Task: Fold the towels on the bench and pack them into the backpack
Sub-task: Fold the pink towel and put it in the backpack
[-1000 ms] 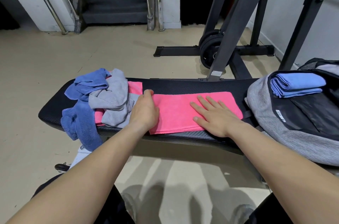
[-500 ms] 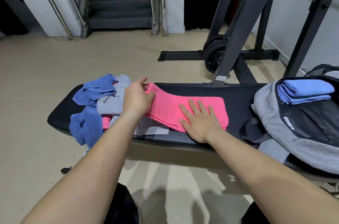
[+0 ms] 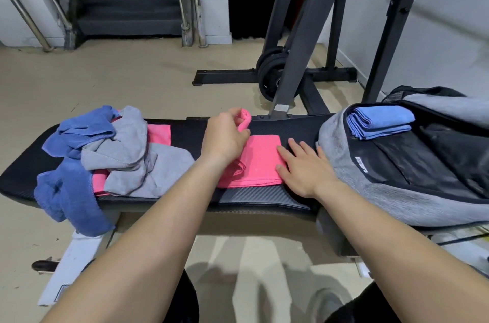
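A pink towel [image 3: 260, 161] lies partly folded on the black bench [image 3: 254, 197]. My left hand [image 3: 225, 136] pinches its left end and holds it raised over the folded part. My right hand [image 3: 304, 165] lies flat with straight fingers on the towel's right edge. At the bench's left end sits a loose heap: a grey towel [image 3: 137, 156], a blue towel [image 3: 66, 190] hanging over the edge, and another pink towel [image 3: 158, 133] beneath. The open grey backpack [image 3: 370, 190] lies at the right with a folded blue towel [image 3: 381, 121] in its opening.
A dark metal rack [image 3: 299, 58] with weight plates [image 3: 270, 74] stands on the floor behind the bench. Stairs with metal rails [image 3: 127, 5] lie at the back left. My knees are below the bench's near edge.
My left hand has carried the pink towel's left end up and to the right, making the towel shorter. My right hand has slid right, staying flat on the towel's right edge.
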